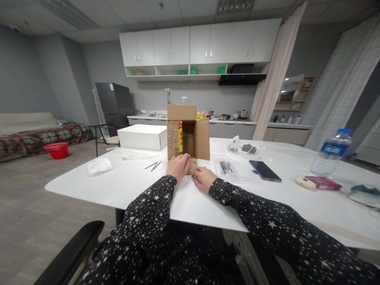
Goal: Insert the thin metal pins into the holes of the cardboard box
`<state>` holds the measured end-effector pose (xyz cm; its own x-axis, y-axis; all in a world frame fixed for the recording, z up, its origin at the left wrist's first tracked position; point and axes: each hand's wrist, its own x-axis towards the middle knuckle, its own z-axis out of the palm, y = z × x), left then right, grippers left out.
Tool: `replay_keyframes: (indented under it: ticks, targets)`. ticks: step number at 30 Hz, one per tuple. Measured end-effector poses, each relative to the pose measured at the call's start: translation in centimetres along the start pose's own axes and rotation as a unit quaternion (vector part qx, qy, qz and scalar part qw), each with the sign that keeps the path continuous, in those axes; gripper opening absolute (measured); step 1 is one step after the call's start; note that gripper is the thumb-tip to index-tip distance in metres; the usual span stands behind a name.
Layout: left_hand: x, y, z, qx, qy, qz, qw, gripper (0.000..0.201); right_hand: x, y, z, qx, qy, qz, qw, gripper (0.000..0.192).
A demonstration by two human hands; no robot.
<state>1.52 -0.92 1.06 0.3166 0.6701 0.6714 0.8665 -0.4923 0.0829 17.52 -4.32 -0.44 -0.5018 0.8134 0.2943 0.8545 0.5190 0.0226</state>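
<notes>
A brown cardboard box [203,139] stands upright on the table, its opening facing me and its flaps spread up, down and to the sides. Yellow and red tape runs along the left flap, which is dotted with small round spots. My left hand [178,165] is at the box's lower left, fingers curled over the bottom flap [192,167]. At that flap's front right corner is my right hand [204,179], its fingers bent and closed against the edge. Both thumbs are mostly hidden. The inside of the box looks dark, and its contents cannot be made out.
Several metal rods [154,166] and crumpled white tissue [100,166] lie left. Behind them sits a white box [143,136]. To the right are a clear bag with small dark parts [227,169], a phone [265,170], a water bottle [332,152] and a dark red box [326,183].
</notes>
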Motion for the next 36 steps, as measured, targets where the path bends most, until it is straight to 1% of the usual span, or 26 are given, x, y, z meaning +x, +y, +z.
replay_keyframes:
  ticks: [6,12,18,24,31,36]
  targets:
    - [-0.03,-0.06,0.02,0.004,0.001,-0.011,1.000,0.019,-0.06,0.06,0.03,0.001,0.010,-0.003,1.000,0.025]
    - [0.04,-0.21,0.10,0.011,0.001,-0.010,1.000,0.014,0.03,0.16,0.16,0.004,0.005,-0.004,1.000,0.025]
    - [0.08,-0.38,0.21,0.011,-0.002,-0.010,1.000,0.014,0.10,0.19,0.28,0.005,0.005,-0.005,1.000,0.026]
    - [0.01,-0.48,0.30,0.017,-0.007,-0.010,1.000,0.016,0.07,0.21,0.34,0.011,0.017,-0.005,1.000,0.026]
    - [-0.08,-0.40,0.14,0.023,-0.026,-0.010,0.999,0.021,0.04,0.08,0.15,0.003,0.001,-0.002,1.000,0.026]
    - [-0.10,-0.62,0.38,0.028,-0.058,-0.013,0.998,0.023,0.02,0.01,-0.09,0.001,-0.005,-0.001,1.000,0.026]
